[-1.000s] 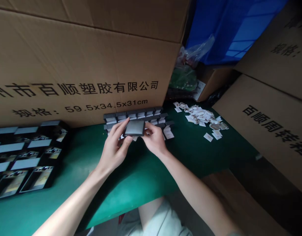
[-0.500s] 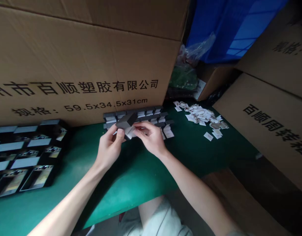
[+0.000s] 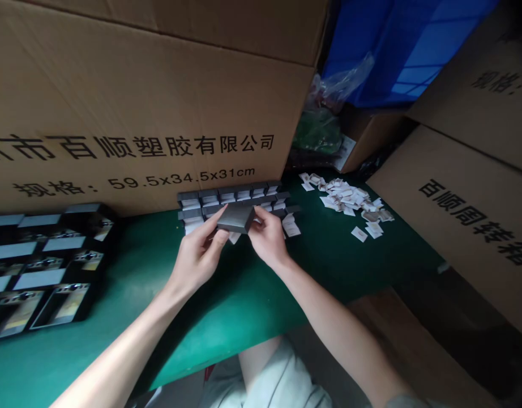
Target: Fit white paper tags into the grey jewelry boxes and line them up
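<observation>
— Against the large cardboard carton (image 3: 133,96), on the green-topped bench (image 3: 244,289): what is logged?
— Far left, a black tray (image 3: 44,266) of packaged items, full as far as it shows. Centre back, two rows of small grey boxes (image 3: 231,198) with white cards showing in them. Right, a loose heap of white cards (image 3: 346,198), plenty not yet placed.
— Hands?
— Both partly closed on one dark grey box (image 3: 236,219), held just in front of the rows. Left hand (image 3: 197,255) pinches one side between thumb and fingers; right hand (image 3: 267,238) curls around the opposite edge.
— Card inside that box?
— Cannot tell; its top face hides the interior.
</observation>
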Motion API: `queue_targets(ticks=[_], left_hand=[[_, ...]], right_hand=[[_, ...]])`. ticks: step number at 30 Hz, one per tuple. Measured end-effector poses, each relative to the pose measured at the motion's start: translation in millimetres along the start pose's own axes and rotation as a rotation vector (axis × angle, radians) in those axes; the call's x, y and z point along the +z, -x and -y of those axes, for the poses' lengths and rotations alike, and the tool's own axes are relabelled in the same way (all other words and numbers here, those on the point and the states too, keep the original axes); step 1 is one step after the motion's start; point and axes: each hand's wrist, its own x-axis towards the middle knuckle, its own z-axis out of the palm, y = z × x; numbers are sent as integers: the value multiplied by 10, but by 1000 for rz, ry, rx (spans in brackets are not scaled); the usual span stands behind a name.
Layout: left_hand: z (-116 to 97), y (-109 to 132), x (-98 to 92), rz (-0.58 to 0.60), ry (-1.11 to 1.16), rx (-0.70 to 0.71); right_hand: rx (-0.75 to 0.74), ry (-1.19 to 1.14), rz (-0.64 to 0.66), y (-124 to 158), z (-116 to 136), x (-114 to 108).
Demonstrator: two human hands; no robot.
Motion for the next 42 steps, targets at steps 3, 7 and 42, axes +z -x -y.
queue_targets(ticks=[3,7,42], left_hand=[[-15,4,8,1,-26,58],[-7,-3,33,-30,-69,149],[-42,-10,5,-79,-136,196]], right_hand=[[30,-15,31,2,-28,-12],[17,25,40,7,-34,-8],[75,-46,172,-45,83,-77]])
